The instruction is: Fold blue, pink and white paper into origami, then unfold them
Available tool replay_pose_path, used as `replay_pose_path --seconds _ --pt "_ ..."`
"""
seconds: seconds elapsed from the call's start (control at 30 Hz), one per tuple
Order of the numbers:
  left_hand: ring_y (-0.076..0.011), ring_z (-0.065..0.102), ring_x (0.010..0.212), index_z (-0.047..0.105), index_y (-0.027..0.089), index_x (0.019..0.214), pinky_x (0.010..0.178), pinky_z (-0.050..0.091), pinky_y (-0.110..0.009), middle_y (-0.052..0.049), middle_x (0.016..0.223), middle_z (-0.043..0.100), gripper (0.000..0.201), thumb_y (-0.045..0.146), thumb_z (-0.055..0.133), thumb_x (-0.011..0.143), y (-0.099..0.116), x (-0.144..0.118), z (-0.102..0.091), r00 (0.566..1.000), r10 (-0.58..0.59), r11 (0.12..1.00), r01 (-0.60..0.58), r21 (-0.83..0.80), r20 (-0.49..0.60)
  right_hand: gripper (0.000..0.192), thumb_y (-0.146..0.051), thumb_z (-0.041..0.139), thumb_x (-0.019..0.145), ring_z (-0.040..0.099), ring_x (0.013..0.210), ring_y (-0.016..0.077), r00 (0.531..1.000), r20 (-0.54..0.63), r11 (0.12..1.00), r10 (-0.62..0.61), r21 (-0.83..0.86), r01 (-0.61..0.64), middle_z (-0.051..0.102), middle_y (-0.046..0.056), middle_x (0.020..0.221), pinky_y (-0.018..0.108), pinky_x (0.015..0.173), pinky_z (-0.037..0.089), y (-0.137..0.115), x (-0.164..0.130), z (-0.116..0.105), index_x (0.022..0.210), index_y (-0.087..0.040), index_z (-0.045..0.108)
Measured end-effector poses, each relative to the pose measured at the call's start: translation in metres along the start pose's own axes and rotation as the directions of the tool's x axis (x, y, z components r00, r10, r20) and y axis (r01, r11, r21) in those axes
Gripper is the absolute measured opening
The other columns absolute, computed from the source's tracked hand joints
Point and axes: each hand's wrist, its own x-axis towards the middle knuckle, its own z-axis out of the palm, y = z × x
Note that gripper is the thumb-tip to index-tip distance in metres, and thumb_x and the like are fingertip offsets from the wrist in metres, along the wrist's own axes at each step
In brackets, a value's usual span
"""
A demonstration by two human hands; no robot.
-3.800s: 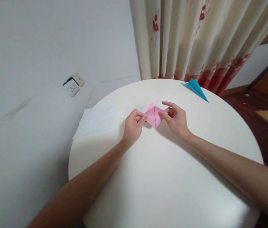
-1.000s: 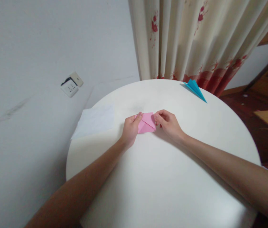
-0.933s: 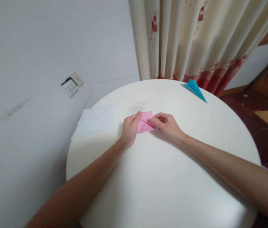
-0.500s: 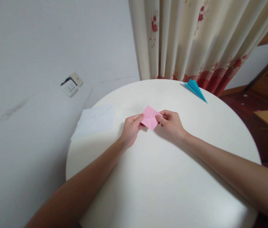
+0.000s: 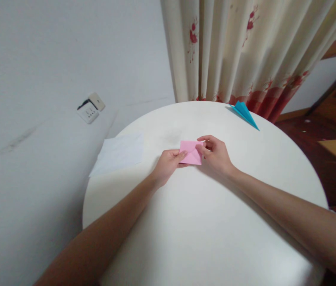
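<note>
A small folded pink paper point(image 5: 191, 155), squarish with crease lines on its face, is held just above the white round table point(image 5: 203, 222). My left hand point(image 5: 169, 163) grips its left side, thumb on top and fingers underneath. At the upper right corner, my right hand point(image 5: 214, 151) pinches the paper between thumb and fingers, with the index finger raised a little. The underside of the paper is hidden.
A blue folded paper plane point(image 5: 245, 114) lies at the table's far right edge. White paper sheets point(image 5: 120, 154) rest at the left edge, near a wall with a socket point(image 5: 88, 112). Behind the table hangs a flowered curtain point(image 5: 230, 51).
The pink paper has turned from a diamond position to nearly square with me. My left thumb has moved further onto its face; my right hand stays at its right side.
</note>
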Motion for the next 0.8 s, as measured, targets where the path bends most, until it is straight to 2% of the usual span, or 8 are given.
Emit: replay_pose_path --seconds 0.1,0.23,0.33,0.47,0.57,0.7,0.8 --pt "-0.0215 0.069 0.085 0.076 0.011 0.093 0.082 0.056 -0.036 -0.014 0.096 0.074 0.039 0.048 0.073 0.079 0.0 0.0 0.001 0.998 0.025 1.0 -0.025 -0.008 -0.05 0.035 -0.038 0.067 0.079 0.056 0.066 0.0144 0.998 -0.064 1.0 0.003 0.009 -0.002 0.06 0.0 0.075 0.026 0.055 0.043 -0.001 0.002 -0.001 0.108 -0.018 0.059" --pt "-0.0209 0.069 0.084 0.076 0.011 0.093 0.082 0.056 -0.036 -0.013 0.094 0.074 0.04 0.048 0.074 0.078 -0.001 0.001 0.0 0.995 0.036 0.998 -0.04 -0.048 -0.091 0.03 -0.045 0.061 0.085 0.059 0.073 0.0158 0.993 -0.099 0.998 0.063 0.023 -0.061 0.065 0.006 0.088 0.026 0.055 0.044 -0.001 0.004 -0.002 0.099 -0.019 0.061" --pt "-0.0199 0.068 0.088 0.075 0.011 0.094 0.082 0.055 -0.033 -0.012 0.095 0.074 0.039 0.046 0.075 0.077 -0.001 0.002 0.001 0.983 0.065 0.993 -0.08 -0.083 -0.173 0.037 -0.054 0.057 0.086 0.06 0.07 0.0155 0.992 -0.026 0.988 0.12 0.1 -0.116 0.066 0.006 0.088 0.026 0.052 0.043 -0.005 0.001 -0.001 0.099 -0.019 0.06" --pt "-0.0189 0.067 0.09 0.074 0.011 0.093 0.082 0.055 -0.031 -0.011 0.096 0.073 0.037 0.045 0.075 0.077 0.001 0.003 0.002 0.963 0.101 0.976 -0.144 -0.162 -0.248 0.047 -0.053 0.065 0.082 0.062 0.069 0.0154 0.989 0.126 0.987 0.072 0.136 -0.089 0.068 0.004 0.081 0.026 0.056 0.045 -0.011 -0.006 0.004 0.113 -0.019 0.056" --pt "-0.0197 0.067 0.091 0.074 0.012 0.092 0.083 0.054 -0.033 -0.01 0.096 0.073 0.035 0.044 0.074 0.078 0.001 0.002 0.004 0.973 0.101 0.971 -0.142 -0.194 -0.206 0.047 -0.044 0.074 0.077 0.06 0.065 0.0137 0.985 0.163 0.986 0.049 0.15 -0.074 0.068 0.002 0.077 0.026 0.057 0.043 -0.011 -0.008 0.007 0.113 -0.018 0.057" --pt "-0.0196 0.066 0.091 0.073 0.012 0.089 0.086 0.051 -0.033 -0.011 0.095 0.073 0.031 0.042 0.071 0.08 0.003 0.0 0.006 0.991 0.105 0.986 -0.115 -0.122 -0.087 0.026 -0.04 0.07 0.078 0.054 0.056 0.0116 0.995 0.071 0.982 0.074 0.166 -0.085 0.063 0.001 0.066 0.025 0.052 0.039 -0.008 -0.004 0.005 0.084 -0.015 0.065" --pt "-0.0183 0.066 0.089 0.069 0.014 0.107 0.083 0.052 -0.032 -0.01 0.1 0.072 0.034 0.037 0.069 0.082 0.005 -0.001 0.005 0.986 0.144 0.986 -0.151 -0.077 -0.089 0.024 -0.038 0.069 0.078 0.052 0.054 0.0108 0.996 0.033 0.983 0.087 0.158 -0.091 0.063 0.001 0.065 0.026 0.051 0.038 -0.007 0.0 0.001 0.081 -0.015 0.066"
